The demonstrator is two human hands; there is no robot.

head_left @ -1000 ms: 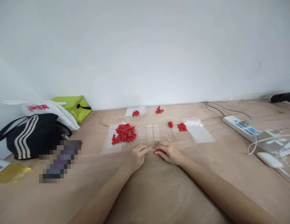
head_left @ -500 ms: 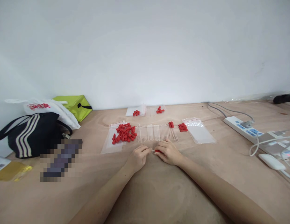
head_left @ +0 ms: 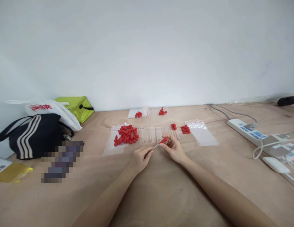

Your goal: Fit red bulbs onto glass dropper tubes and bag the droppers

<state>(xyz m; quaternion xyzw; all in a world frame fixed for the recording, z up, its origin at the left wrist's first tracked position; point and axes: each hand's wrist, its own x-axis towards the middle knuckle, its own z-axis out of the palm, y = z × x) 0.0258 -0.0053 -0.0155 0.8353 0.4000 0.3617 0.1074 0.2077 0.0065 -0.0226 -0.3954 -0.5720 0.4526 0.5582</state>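
Observation:
Between my fingers a thin clear tube [head_left: 156, 146] slants up to the right, with a red rubber bulb [head_left: 163, 140] at its upper end. My left hand [head_left: 141, 158] pinches the tube's lower end. The bulb is held by the fingertips of my right hand [head_left: 174, 149]. Just beyond my hands lies a row of thin clear tubes [head_left: 150, 135]. To its left a heap of red bulbs [head_left: 126, 135] rests on a clear zip bag [head_left: 110, 146]. A few red bulbs [head_left: 173, 126] lie on the row's right end, and several more [head_left: 185, 129] sit farther right.
Another zip bag [head_left: 204, 134] lies right of the bulbs; small bags with red bulbs [head_left: 138, 114] are near the wall. On the left stand a black bag [head_left: 38, 135], a white bag [head_left: 63, 115] and a green bag [head_left: 74, 107]. A power strip [head_left: 246, 131] with cables lies right.
My right hand has lifted and turned, showing the red bulb more fully. The tube now slants upward instead of lying nearly level, and more of it shows between my hands.

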